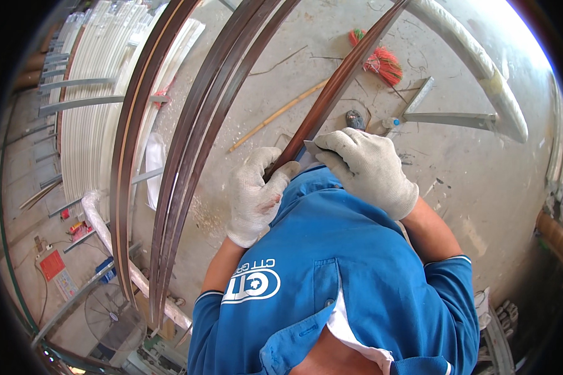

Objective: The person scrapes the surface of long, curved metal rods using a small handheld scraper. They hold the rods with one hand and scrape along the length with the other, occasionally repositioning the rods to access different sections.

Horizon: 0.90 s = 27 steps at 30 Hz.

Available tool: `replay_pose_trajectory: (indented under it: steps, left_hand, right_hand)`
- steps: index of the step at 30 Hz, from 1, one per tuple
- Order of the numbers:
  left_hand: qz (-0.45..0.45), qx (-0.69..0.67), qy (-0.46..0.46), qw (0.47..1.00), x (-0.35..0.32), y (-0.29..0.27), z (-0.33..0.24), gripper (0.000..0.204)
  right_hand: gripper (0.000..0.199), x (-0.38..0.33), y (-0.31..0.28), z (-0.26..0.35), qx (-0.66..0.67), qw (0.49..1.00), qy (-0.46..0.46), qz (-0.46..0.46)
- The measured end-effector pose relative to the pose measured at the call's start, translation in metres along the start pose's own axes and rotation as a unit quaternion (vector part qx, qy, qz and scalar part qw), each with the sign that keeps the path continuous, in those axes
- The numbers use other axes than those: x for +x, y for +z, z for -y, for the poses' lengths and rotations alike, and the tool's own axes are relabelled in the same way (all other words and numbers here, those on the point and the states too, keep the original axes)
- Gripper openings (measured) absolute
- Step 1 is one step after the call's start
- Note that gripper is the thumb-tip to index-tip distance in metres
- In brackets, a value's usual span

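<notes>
Left hand (251, 199) pinches a brown strip (324, 106) near its end; right hand (370, 167) pinches a grey plate (312, 148) beside it; 1 red broom (385, 65) lies beyond

Brown strips (182, 142) bar left — right hand (370, 169) has room.

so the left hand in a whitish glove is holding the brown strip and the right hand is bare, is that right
Not quite: the head view shows the right hand in a whitish glove too; the left hand is as you say, holding the brown strip.
</notes>
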<state>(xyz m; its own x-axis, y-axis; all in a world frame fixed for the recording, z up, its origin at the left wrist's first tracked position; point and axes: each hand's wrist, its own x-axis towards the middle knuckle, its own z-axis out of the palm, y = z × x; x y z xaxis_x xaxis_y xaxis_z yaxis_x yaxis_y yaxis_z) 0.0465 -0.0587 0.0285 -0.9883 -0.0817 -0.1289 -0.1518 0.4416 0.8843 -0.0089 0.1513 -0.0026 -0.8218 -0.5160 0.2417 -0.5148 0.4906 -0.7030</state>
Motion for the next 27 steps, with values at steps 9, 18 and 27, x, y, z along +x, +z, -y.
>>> replay_pose_trajectory:
  steps: [9, 18, 27]
  left_hand:
    - [-0.004, 0.075, 0.026, 0.997, 0.0, -0.001, 0.002, 0.016]
    - [-0.014, 0.046, 0.045, 0.998, -0.002, 0.005, 0.003, 0.017]
    - [0.001, 0.069, 0.02, 0.997, -0.004, 0.003, 0.002, 0.015]
  right_hand:
    - [0.019, -0.004, 0.017, 0.009, -0.013, 0.997, 0.029, -0.068]
    - [0.02, -0.014, 0.023, 0.016, -0.014, 0.995, 0.021, -0.099]
    - [0.019, -0.02, 0.034, 0.018, 0.016, 0.994, 0.004, -0.108]
